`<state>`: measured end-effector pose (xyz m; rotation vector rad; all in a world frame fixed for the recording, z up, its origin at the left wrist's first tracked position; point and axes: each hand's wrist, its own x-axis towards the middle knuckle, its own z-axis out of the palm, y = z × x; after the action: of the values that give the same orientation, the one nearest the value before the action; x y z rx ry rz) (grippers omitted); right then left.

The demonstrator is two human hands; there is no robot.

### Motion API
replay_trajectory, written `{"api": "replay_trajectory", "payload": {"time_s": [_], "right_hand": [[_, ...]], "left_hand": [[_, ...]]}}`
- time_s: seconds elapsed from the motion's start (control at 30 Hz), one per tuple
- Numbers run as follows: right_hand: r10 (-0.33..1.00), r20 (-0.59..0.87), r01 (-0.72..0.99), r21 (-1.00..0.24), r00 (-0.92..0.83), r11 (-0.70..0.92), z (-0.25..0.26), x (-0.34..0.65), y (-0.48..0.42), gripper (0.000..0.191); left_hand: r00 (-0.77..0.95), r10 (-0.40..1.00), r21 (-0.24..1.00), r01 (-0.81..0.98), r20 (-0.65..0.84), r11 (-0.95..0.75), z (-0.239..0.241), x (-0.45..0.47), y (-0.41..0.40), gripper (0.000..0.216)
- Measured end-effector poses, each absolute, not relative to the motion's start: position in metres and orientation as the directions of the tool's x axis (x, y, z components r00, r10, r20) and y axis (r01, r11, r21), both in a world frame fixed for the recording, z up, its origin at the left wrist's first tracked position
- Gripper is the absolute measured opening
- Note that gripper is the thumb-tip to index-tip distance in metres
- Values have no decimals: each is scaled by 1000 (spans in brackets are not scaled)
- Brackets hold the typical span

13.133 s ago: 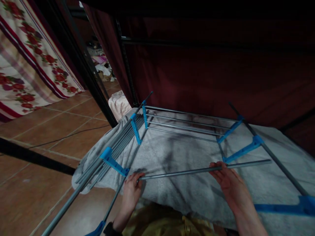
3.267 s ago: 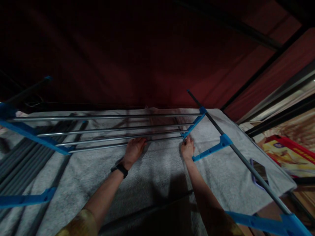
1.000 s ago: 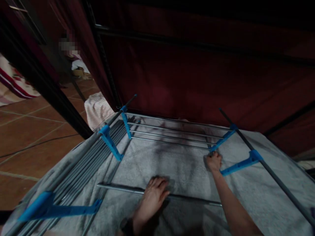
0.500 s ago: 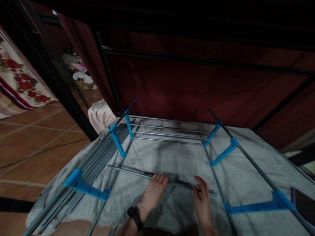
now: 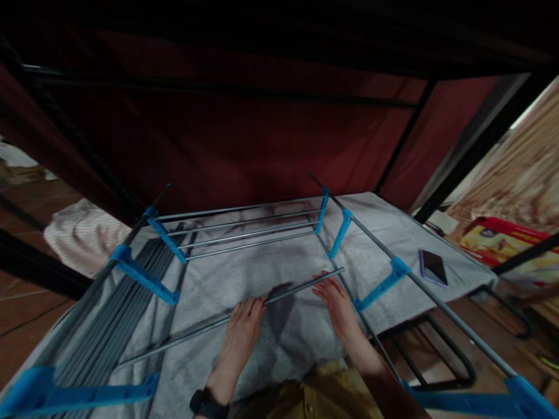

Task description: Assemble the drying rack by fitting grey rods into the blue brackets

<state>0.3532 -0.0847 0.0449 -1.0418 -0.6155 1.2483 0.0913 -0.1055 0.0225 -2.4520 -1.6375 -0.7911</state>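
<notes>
My left hand, a dark watch on its wrist, is closed around a thin grey metal rod. The rod slants up to the right across the inside of a drying-rack-like frame. Near its right end, my right hand lies against it with fingers mostly stretched out. On both sides, long side tubes carry blue plastic brackets. Several crossbars join the far brackets. The rod's left end lies over the left lower tube, while its right end is near the right lower tube.
A bundle of grey rods lies along the left side on a grey blanket. To the right are a phone, a black metal frame and a red-yellow package. A dark red curtain hangs behind black bars.
The view has turned right, bringing the phone and package into sight. The rod now tilts upward to the right, and my right hand has come against its right end. My left hand stays on it.
</notes>
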Motion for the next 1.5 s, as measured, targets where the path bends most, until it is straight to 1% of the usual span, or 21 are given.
{"api": "replay_trajectory", "payload": {"time_s": [0.03, 0.1, 0.2, 0.27, 0.4, 0.53, 0.6, 0.67, 0.77, 0.83, 0.9, 1.0, 1.1, 1.2, 1.27, 1.4, 1.5], "right_hand": [[955, -160, -505, -863, 250, -13, 55, 351, -82, 39], [956, -137, -532, -847, 259, 23, 74, 350, -77, 40], [957, -64, -504, -859, 283, 92, 97, 354, -68, 37], [951, -20, -487, -862, 308, 140, 111, 360, -61, 35], [929, 63, -453, -860, 364, 236, 137, 372, -45, 32], [905, 151, -413, -851, 398, 323, 157, 384, -33, 31], [896, 178, -405, -844, 407, 351, 162, 388, -28, 31], [886, 191, -399, -838, 422, 371, 166, 391, -25, 29], [886, 181, -406, -837, 428, 367, 166, 390, -23, 28], [907, 148, -422, -848, 393, 321, 163, 384, -24, 28], [941, 106, -435, -866, 322, 246, 156, 374, -28, 28], [977, 44, -451, -882, 209, 136, 145, 357, -36, 27], [985, 8, -449, -889, 170, 85, 138, 348, -42, 27], [976, 20, -424, -899, 216, 112, 140, 353, -41, 26], [967, 46, -408, -901, 251, 148, 146, 361, -37, 25], [952, 98, -399, -892, 290, 214, 157, 373, -29, 25], [950, 112, -404, -886, 292, 229, 161, 373, -28, 25]], "left_hand": [[301, 830, 193, 882, 469, -429, 22, 91, -106, 26], [324, 813, 165, 879, 483, -448, 24, 91, -105, 27], [331, 795, 134, 882, 508, -452, 30, 87, -102, 28], [310, 792, 138, 888, 526, -439, 37, 83, -99, 27], [286, 779, 166, 881, 558, -442, 51, 71, -96, 27], [234, 786, 205, 887, 573, -413, 51, 62, -99, 30], [192, 805, 248, 889, 561, -384, 47, 60, -101, 32], [131, 827, 332, 873, 547, -358, 41, 60, -103, 32], [51, 856, 488, 803, 515, -342, 37, 64, -102, 33], [30, 869, 541, 772, 494, -334, 38, 67, -102, 33], [20, 870, 542, 775, 492, -325, 43, 71, -102, 32], [16, 861, 511, 799, 508, -316, 50, 77, -102, 32], [28, 870, 480, 825, 492, -298, 51, 78, -105, 32], [21, 881, 466, 843, 472, -270, 47, 73, -109, 32], [5, 891, 481, 841, 454, -250, 43, 68, -113, 31], [-62, 904, 562, 800, 423, -208, 37, 63, -120, 29], [-109, 914, 644, 742, 392, -188, 35, 65, -122, 27]]}}
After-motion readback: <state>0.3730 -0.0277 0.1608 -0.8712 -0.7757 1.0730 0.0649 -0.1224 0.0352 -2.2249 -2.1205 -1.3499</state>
